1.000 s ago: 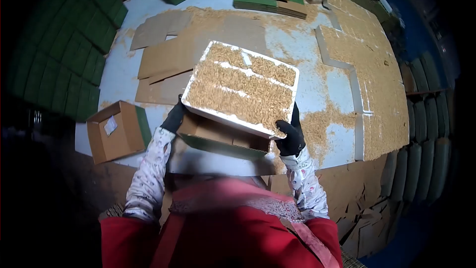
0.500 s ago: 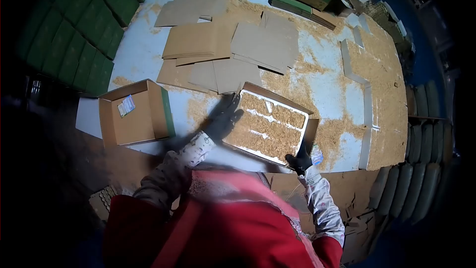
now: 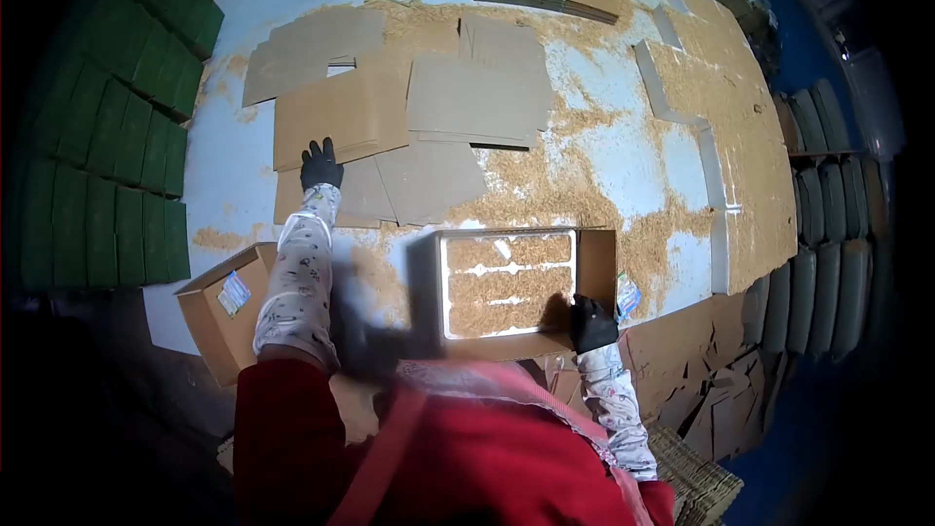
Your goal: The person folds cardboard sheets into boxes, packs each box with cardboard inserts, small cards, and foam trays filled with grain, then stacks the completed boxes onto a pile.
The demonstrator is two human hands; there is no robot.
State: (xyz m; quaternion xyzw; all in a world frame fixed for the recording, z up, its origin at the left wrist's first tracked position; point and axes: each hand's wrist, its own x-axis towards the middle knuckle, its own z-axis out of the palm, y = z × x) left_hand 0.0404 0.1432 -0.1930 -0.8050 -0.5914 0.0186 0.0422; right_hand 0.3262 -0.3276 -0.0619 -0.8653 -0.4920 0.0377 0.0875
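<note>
White tray (image 3: pixel 445 292) of brown shavings (image 3: pixel 506 287) lay inside the carton (image 3: pixel 598 263); right hand (image 3: pixel 593 323) gripped the carton's near right corner; left hand (image 3: pixel 321 166), fingers spread, touched cardboard sheets (image 3: pixel 331 117) beyond the carton, leftward.

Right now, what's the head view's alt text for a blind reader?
Gloved right hand at an open cardboard box containing a white tray of tan, flaky material; gloved left hand on flat cardboard on a table. Green boxes are stacked at left.

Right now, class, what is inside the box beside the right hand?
The box holds a white-rimmed tray of loose brown flakes. The tray hides whatever lies beneath; the right hand covers one corner.
</note>
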